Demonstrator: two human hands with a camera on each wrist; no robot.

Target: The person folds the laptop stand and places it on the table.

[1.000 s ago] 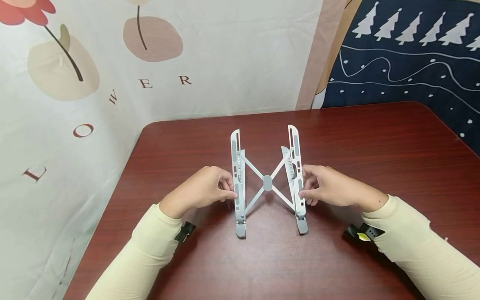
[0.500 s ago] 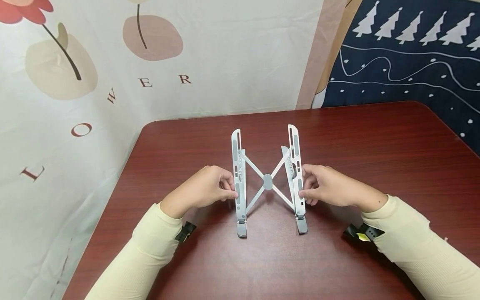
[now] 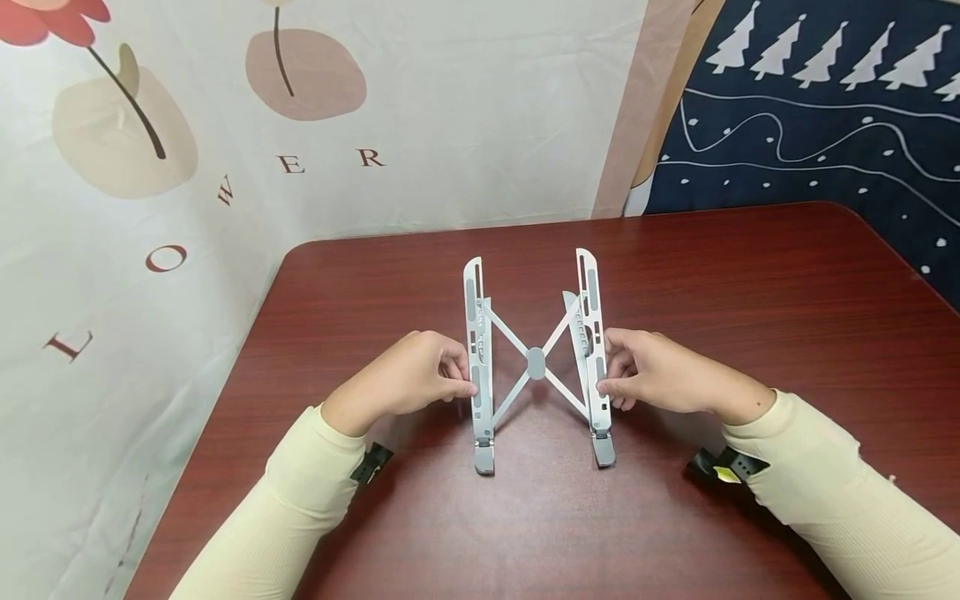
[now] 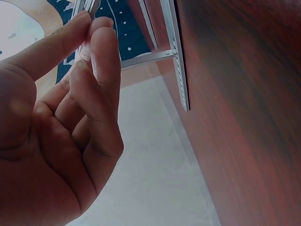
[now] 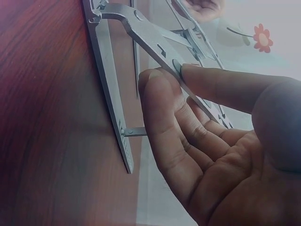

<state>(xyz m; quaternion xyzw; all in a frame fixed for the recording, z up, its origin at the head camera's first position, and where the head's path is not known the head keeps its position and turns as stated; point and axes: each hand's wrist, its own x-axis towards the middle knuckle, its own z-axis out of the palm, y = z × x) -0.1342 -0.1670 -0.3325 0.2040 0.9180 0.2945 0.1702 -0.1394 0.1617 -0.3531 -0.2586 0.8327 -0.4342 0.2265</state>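
A silver folding laptop stand (image 3: 536, 363) stands unfolded on the table, its two slotted side rails joined by an X-shaped brace with a grey hub. My left hand (image 3: 412, 372) pinches the left rail between thumb and fingers, low toward the near end. On the opposite side, my right hand (image 3: 660, 371) pinches the right rail at about the same height. The right wrist view shows thumb and forefinger on either side of the raised arm (image 5: 155, 52), above the base bar (image 5: 110, 89). Small grey lips (image 3: 484, 458) tip the rails' near ends.
The reddish-brown wooden table (image 3: 540, 533) has rounded far corners. A white cloth with flowers and letters (image 3: 480, 117) hangs behind and to the left. To the right hangs a dark blue cloth (image 3: 810, 142) with white trees. Black straps (image 3: 371, 463) circle both wrists.
Both hands keep their grip on the rails. The left rail has shifted very slightly to the right; the stand otherwise looks the same.
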